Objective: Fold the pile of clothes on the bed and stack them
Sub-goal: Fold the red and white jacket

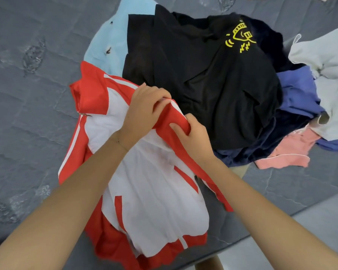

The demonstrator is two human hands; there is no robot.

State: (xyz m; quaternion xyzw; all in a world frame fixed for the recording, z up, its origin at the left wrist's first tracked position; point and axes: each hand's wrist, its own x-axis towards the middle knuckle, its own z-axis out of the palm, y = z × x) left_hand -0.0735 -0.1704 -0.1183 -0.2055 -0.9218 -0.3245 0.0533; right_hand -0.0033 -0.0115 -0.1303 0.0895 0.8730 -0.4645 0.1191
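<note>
While the grey quilted bed cover [27, 114] fills most of the view, we see its near edge run diagonally across the lower right, with pale floor [324, 227] beyond it. The widest stretch of cover lies to the left of the clothes.

The pile of loose clothes [242, 117] sits heaped on the right half of the bed. On top is a soft black shirt with a yellow print [203, 84], lying crumpled over a light blue garment [113, 36] and a dark navy plush piece [248, 152]. At the right edge of the pile we see a white garment [332, 75], a violet-blue one [297, 94] and a small pink one [289, 152].

Nearest us, touching the pile, lies the smooth red and white zip jacket [154, 191], collar to the left, its hem reaching the bed's edge.

Our left hand [142, 114] and right hand [191, 135] are close together. Each grips the same red fold of the jacket, lifted along its right side.
</note>
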